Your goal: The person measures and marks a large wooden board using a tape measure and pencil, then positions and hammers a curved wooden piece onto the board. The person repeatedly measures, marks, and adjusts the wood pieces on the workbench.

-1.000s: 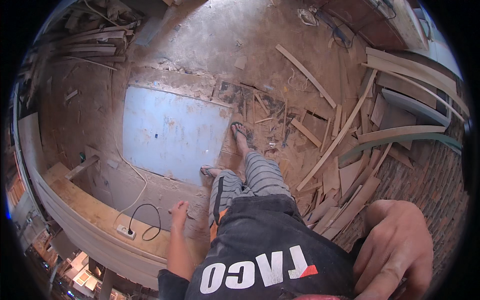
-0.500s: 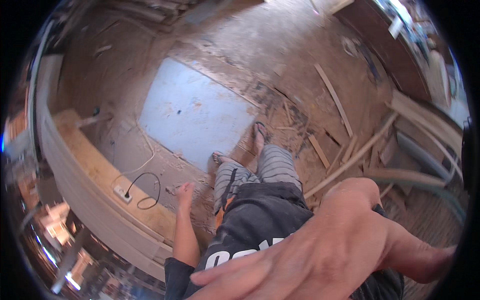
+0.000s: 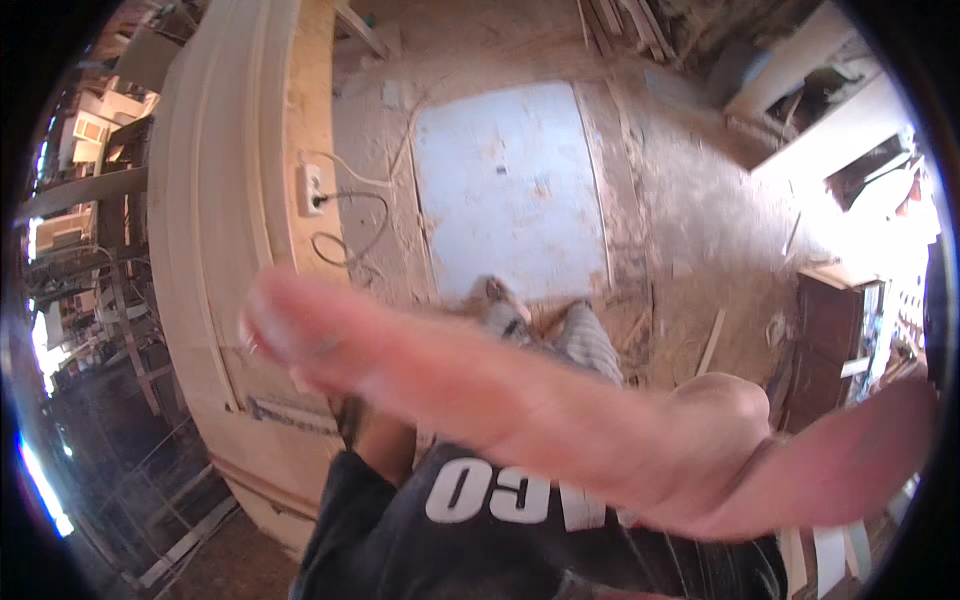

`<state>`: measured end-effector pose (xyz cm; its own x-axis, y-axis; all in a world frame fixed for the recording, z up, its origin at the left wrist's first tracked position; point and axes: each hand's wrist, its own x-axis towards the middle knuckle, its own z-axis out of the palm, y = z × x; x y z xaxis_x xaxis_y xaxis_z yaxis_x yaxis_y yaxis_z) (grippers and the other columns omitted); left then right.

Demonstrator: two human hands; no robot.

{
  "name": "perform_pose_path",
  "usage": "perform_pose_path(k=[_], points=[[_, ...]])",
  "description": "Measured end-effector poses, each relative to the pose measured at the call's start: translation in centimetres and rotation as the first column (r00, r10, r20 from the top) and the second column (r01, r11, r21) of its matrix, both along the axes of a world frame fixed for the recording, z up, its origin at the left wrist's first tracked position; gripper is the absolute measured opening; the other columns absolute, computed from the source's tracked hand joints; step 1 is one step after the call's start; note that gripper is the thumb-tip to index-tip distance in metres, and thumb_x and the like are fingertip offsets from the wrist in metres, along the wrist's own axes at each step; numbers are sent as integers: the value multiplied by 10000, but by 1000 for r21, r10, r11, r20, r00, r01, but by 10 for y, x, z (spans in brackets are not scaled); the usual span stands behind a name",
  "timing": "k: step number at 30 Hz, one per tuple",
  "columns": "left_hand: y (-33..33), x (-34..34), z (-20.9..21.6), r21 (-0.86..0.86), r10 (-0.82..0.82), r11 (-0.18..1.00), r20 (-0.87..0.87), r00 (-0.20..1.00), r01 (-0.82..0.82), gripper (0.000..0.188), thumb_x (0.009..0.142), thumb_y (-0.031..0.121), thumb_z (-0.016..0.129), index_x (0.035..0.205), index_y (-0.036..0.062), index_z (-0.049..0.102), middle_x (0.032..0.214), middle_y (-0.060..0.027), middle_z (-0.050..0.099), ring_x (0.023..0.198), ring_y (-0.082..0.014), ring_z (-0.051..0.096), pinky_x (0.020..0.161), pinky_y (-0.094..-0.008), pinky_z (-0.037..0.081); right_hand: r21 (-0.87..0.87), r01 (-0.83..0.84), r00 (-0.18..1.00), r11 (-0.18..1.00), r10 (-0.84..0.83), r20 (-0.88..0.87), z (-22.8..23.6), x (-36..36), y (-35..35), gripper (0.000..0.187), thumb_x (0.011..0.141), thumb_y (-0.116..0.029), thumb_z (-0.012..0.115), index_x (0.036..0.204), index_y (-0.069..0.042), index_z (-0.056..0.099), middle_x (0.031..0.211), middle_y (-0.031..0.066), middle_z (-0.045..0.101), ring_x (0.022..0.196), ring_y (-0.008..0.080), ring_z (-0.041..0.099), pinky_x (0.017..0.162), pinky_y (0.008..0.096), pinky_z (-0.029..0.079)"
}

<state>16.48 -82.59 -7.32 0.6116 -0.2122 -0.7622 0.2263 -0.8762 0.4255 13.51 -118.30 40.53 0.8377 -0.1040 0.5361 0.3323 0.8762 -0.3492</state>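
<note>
My right hand (image 3: pixel 520 385) fills the foreground, close to the camera and smeared by motion. It reaches across from the right side with its fingers stretched out to the left, and nothing shows in it. Below its fingertips, part of my left forearm (image 3: pixel 385 440) comes out of a black sleeve; the left hand itself is hidden behind the right one. Left of the fingertips stands a long pale wooden workpiece or bench (image 3: pixel 225 230). A white power strip (image 3: pixel 313 190) with a black plug in it lies on its edge.
A pale blue-white board (image 3: pixel 510 190) lies on the dusty floor in front of my feet. A black cord (image 3: pixel 375 225) loops beside the power strip. Wood strips (image 3: pixel 625 25) lie at the far side, a pale wooden frame (image 3: pixel 810 110) at far right, and a dark brown cabinet (image 3: pixel 825 335) at right.
My view has turned left, so the bench and board now stand more upright in it. My right hand has swung up and left. My left hand, seen open before, is now covered.
</note>
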Motion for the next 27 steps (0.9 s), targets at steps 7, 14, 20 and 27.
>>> perform_pose_path(k=[7,14,20,27], points=[[76,31,14,-17,281,959,121,952,-281,639,917,460,752,1322,-31,693,1171,-229,769,1104,-321,743,962,-414,569,-260,-325,944,909,328,-35,26,95,87,1351,794,-932,477,1637,97,237,1725,307,177,1566,435,304,1278,489,285],[96,50,23,-14,545,838,77,835,-546,590,908,389,778,1312,-33,698,1124,-234,773,1044,-317,752,931,-407,573,-337,-547,803,766,594,46,24,196,117,1137,832,-728,632,1617,36,327,1700,258,273,1549,374,342,1264,474,299],[56,156,8,-212,752,658,140,643,-723,449,952,333,762,1187,-49,749,1048,-179,777,946,-230,714,846,-378,552,-479,-682,624,553,782,15,-17,307,90,979,864,-552,765,1601,-17,405,1678,215,355,1534,322,375,1252,461,312],[52,293,-55,-438,982,16,177,-69,-899,273,996,251,735,1042,-18,740,957,-95,740,827,-206,682,765,-356,538,-890,-448,888,-80,71,-454,-237,421,-2,562,975,-391,730,1419,-56,648,1398,178,662,1316,344,610,1142,423,459]])
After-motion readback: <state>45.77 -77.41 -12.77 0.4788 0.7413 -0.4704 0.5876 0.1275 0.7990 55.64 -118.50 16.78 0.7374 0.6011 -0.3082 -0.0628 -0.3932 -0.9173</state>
